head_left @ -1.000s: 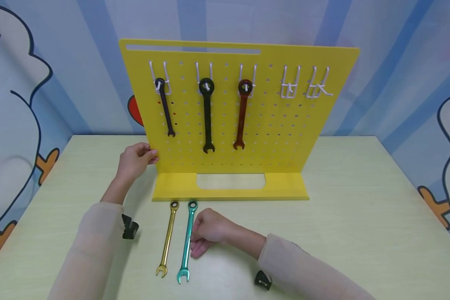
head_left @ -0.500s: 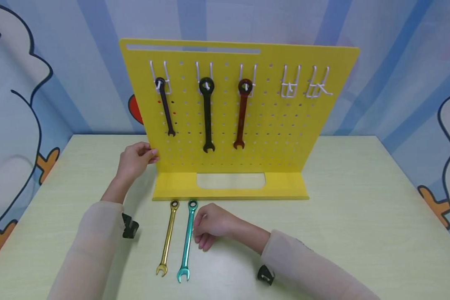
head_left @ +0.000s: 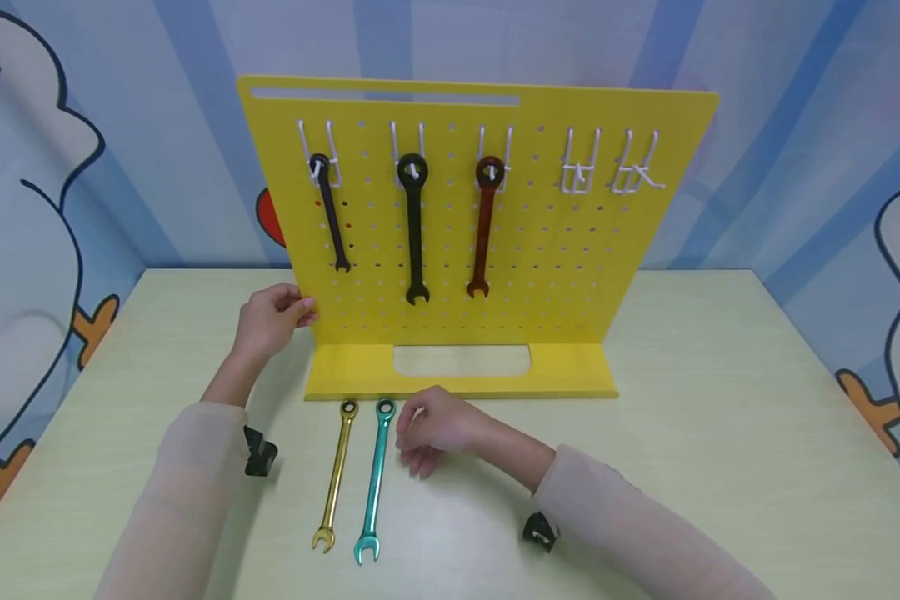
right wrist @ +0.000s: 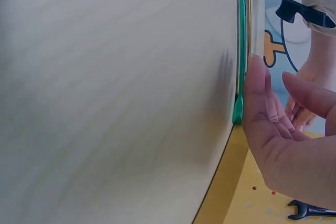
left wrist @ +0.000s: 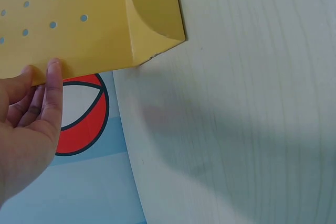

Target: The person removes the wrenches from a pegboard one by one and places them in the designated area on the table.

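My left hand [head_left: 270, 321] pinches the lower left edge of a yellow pegboard [head_left: 450, 321]. In the left wrist view its fingertips [left wrist: 54, 66] lie at the board's edge. My right hand [head_left: 438, 429] hovers over the table, loosely bent and holding nothing, just right of a teal combination wrench [head_left: 376, 483]. Left of that wrench lies a gold combination wrench [head_left: 336, 479], ring end towards the board. On the pegboard's hooks hang a small dark wrench [head_left: 331, 212], a black wrench [head_left: 415, 233] and a reddish-brown wrench [head_left: 483, 229].
Two white wire hooks, a straight one [head_left: 578, 167] and a skewed one [head_left: 635, 167], are on the board's right part with nothing hanging from them. The pale table [head_left: 720, 433] meets a blue patterned backdrop [head_left: 787, 150] behind the board.
My right hand has moved away from the teal wrench, up and to the right, towards the board's base. The left hand and the wrenches have stayed put.
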`<state>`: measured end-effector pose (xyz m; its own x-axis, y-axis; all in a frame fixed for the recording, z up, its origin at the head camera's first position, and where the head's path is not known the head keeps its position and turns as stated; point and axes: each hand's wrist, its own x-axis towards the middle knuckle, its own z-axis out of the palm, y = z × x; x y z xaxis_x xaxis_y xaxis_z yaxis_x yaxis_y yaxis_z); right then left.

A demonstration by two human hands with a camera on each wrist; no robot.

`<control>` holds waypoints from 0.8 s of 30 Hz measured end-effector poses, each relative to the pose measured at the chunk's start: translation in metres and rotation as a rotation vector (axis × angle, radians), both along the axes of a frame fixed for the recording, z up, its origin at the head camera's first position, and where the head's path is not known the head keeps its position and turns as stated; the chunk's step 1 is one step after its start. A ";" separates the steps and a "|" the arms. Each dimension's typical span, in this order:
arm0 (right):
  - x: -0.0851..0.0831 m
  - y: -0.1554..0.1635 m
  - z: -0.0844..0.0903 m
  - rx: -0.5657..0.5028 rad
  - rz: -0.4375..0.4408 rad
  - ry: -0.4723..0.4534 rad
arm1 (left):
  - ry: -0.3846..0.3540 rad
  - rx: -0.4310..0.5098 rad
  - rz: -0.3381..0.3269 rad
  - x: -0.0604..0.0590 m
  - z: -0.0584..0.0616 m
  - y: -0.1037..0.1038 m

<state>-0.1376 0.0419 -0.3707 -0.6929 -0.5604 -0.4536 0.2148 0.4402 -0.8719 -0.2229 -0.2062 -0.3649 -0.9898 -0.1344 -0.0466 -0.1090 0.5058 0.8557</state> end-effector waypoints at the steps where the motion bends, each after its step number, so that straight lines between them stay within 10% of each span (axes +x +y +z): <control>1: -0.001 0.000 0.001 0.001 0.001 0.003 | 0.022 -0.009 0.001 -0.008 -0.013 -0.006; 6: -0.008 0.003 0.007 -0.011 -0.001 0.024 | 0.024 0.001 -0.004 -0.022 -0.031 -0.015; 11: -0.014 0.009 0.016 -0.024 -0.014 0.059 | 0.001 -0.029 -0.011 0.005 0.008 0.004; 16: -0.021 0.015 0.028 -0.035 -0.039 0.098 | -0.016 -0.026 -0.008 0.007 0.012 0.005; 24: -0.032 0.027 0.047 -0.020 -0.107 0.116 | 0.051 -0.018 0.024 -0.040 -0.061 -0.028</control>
<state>-0.1697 0.0685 -0.3234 -0.7962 -0.4890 -0.3563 0.1563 0.4026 -0.9019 -0.2633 -0.2342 -0.4258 -0.9873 -0.1587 0.0063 -0.0779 0.5186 0.8514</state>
